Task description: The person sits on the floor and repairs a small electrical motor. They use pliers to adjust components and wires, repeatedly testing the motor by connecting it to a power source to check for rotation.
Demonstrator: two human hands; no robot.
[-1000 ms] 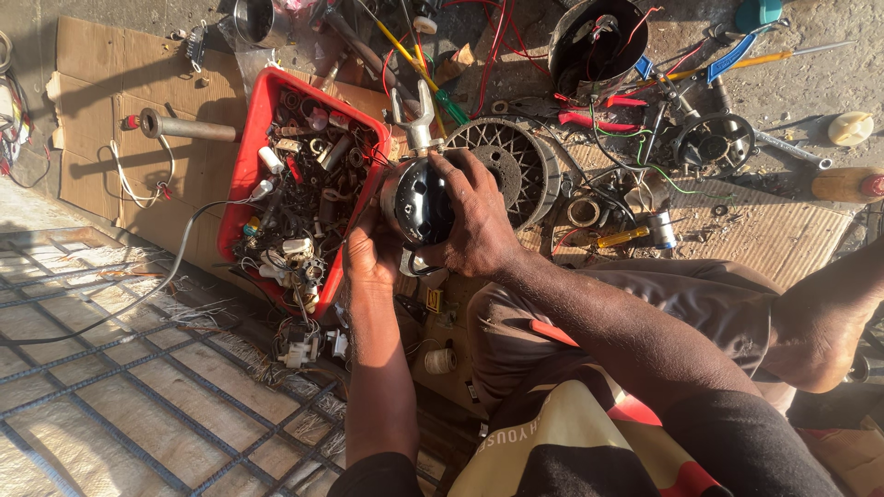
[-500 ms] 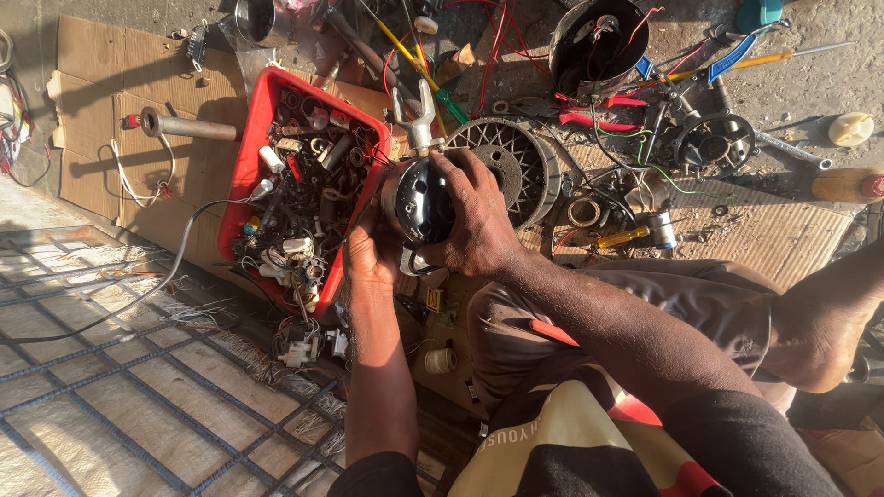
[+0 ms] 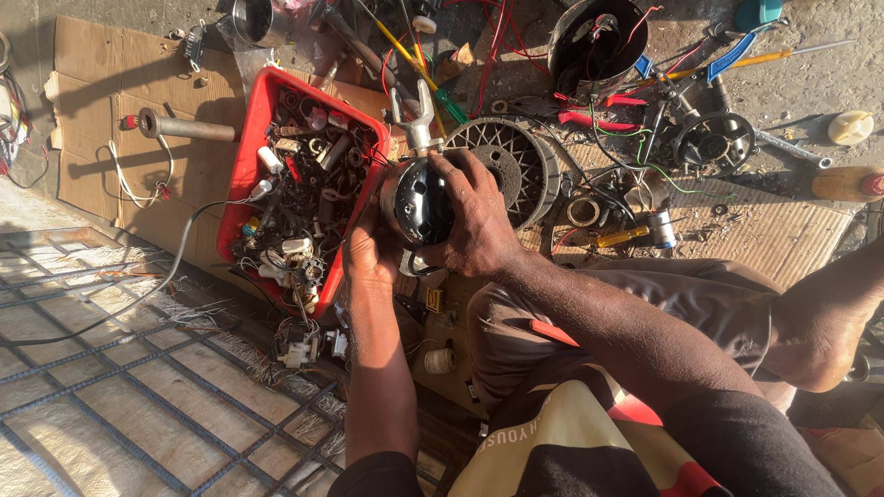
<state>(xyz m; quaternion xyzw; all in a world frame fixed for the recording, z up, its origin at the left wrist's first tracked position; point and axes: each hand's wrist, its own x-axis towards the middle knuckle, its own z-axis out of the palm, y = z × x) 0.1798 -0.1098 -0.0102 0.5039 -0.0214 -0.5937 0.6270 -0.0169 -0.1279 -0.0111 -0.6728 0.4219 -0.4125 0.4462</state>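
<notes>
Both my hands hold a small black round motor housing with holes in its face and a forked metal bracket sticking out at the far end. My left hand cups its left underside, next to the red tray. My right hand wraps over its right side, fingers spread across the casing. The housing is lifted just above the cardboard, between the red tray and a round finned metal part.
A red plastic tray full of small parts and screws lies at left on cardboard. A round finned metal rotor lies right of the housing. Wires, pliers, screwdrivers and a black bowl-shaped casing crowd the back. A metal grate covers the near left.
</notes>
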